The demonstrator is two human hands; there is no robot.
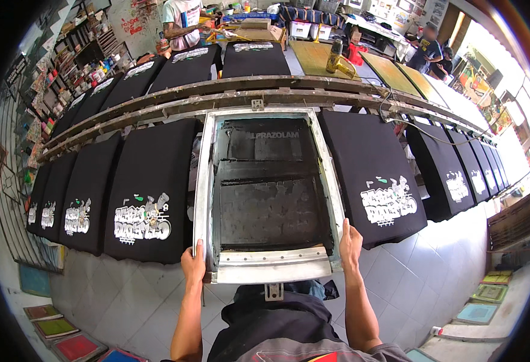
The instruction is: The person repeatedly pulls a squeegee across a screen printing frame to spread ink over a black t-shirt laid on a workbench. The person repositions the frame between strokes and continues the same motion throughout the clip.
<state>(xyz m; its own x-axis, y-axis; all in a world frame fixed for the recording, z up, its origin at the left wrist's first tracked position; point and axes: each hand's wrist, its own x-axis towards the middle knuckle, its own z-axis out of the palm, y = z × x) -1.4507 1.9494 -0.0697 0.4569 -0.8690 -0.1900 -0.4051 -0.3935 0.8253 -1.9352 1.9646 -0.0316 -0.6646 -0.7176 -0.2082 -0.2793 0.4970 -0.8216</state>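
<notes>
A screen-printing frame (pixel 201 187) with pale metal sides lies in front of me, its mesh coated in black ink (pixel 271 208). At its near end rests a wide squeegee (pixel 274 263) with a light-coloured holder, spanning most of the frame's width. My left hand (pixel 193 263) is closed around the near left side of the frame, thumb on top. On the opposite side my right hand (pixel 350 244) grips the near right edge in the same way. The far end of the frame meets a small metal bracket (pixel 257 105) on the rail. What lies beneath the frame is hidden.
Black T-shirts with white prints lie on boards to the left (pixel 150 175) and right (pixel 370 172). Long metal rails (pixel 174 102) cross behind the frame. Beyond them stand more shirts, a yellowish board (pixel 313 57) with bottles, and other people. Coloured screens (pixel 75 347) lean low at both sides.
</notes>
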